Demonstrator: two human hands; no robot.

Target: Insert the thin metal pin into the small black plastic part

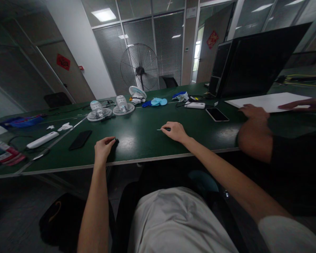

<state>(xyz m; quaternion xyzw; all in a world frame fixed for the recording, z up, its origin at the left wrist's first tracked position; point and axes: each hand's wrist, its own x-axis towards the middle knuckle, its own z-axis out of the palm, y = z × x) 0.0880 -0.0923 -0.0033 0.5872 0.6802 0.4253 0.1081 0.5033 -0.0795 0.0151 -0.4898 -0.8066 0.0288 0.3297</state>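
Note:
My left hand (pixel 103 148) is closed in a pinch near the table's front edge. A small black piece (pixel 117 141) shows at its fingertips, too small and dark to name. To the right, my right hand (pixel 176 131) is closed round a thin tool with a silvery shaft (pixel 158 129) pointing left; its dark grip is mostly hidden by the fingers. The two hands are well apart. A black phone (pixel 80 140) lies left of my left hand, and a second phone (pixel 217 114) lies beyond my right hand.
Small fans (pixel 123 108) and blue fan blades (pixel 158 102) sit farther back on the green table (pixel 144 147). White power strips (pixel 195 105) lie at both sides. On the right, a co-worker's hand (pixel 254 110) rests by a white board (pixel 271 100), before a large monitor (pixel 260 63).

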